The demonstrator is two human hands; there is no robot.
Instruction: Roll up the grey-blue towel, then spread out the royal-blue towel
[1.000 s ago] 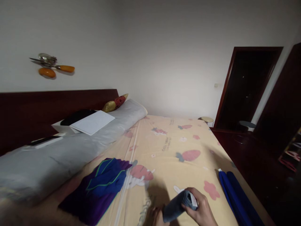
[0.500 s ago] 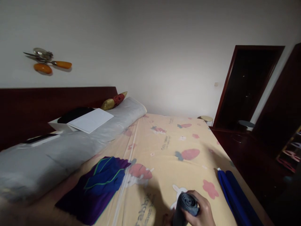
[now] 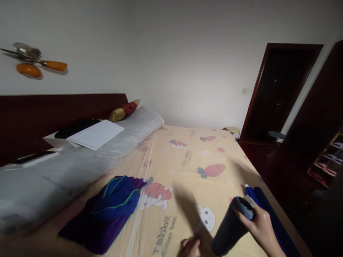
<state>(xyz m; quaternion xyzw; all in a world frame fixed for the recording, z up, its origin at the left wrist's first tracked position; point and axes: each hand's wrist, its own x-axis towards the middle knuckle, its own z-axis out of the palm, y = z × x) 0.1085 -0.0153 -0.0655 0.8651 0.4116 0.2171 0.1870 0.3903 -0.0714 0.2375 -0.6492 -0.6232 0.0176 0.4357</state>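
A tight roll of dark blue denim cloth [image 3: 229, 228] is tilted above the bed at the lower right. Its upper end is in my right hand [image 3: 258, 223], with the fingers and thumb wrapped around it. My left hand [image 3: 189, 246] is low at the bottom edge, apart from the roll, its fingers curled in with nothing visible in them; part of it is cut off. To the left lies a blue and purple garment [image 3: 115, 203] with green piping. Beyond my right hand are bright blue and navy cloth rolls [image 3: 264, 201], side by side near the bed's edge.
A cream bed sheet [image 3: 182, 171] printed with rabbits and carrots covers the bed. Along the headboard [image 3: 53, 107] runs a grey padded bolster [image 3: 88, 167] bearing a white box lid [image 3: 98, 134]. Stools [image 3: 276, 135] and a shoe rack [image 3: 325, 164] stand beyond the bed.
The denim roll has moved right and tilted over in my right hand. My left hand has come away from it and stays lower left. The view has shifted slightly right and down.
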